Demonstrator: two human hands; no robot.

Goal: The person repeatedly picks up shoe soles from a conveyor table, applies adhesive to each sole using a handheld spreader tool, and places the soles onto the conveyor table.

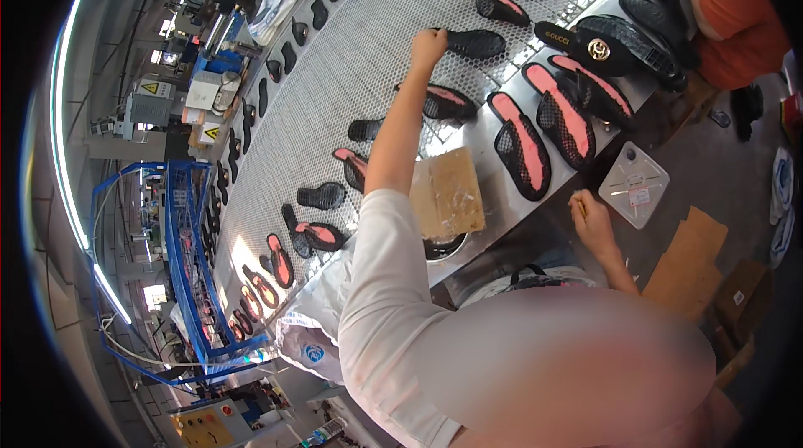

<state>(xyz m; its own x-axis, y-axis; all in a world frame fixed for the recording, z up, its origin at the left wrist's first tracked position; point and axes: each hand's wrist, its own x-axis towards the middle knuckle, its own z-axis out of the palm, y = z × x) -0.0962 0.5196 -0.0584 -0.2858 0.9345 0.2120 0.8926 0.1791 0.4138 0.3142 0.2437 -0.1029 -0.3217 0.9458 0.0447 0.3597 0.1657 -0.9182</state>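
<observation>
My left arm reaches across a metal mesh conveyor [276, 122]. At its end my left hand [429, 48] is closed at one end of a black shoe sole [475, 44] lying flat there. My right hand [592, 220] is curled in front of the bench edge, around a small yellowish thing I cannot make out. Between the hands, black mesh slippers with pink insoles [520, 147] lie on the metal ledge [502, 226]. Beside them is a wide black strap piece [577, 45] with a round gold-coloured ornament. A stained brown board [449, 193] rests near my left upper arm.
More black soles [321, 195] and pink-lined slippers [280, 262] line the conveyor. Part of a round bowl [443, 247] shows under the board. A pale square container [634, 184] and cardboard [687, 264] are at the right. A person in orange [740, 21] works at the far right.
</observation>
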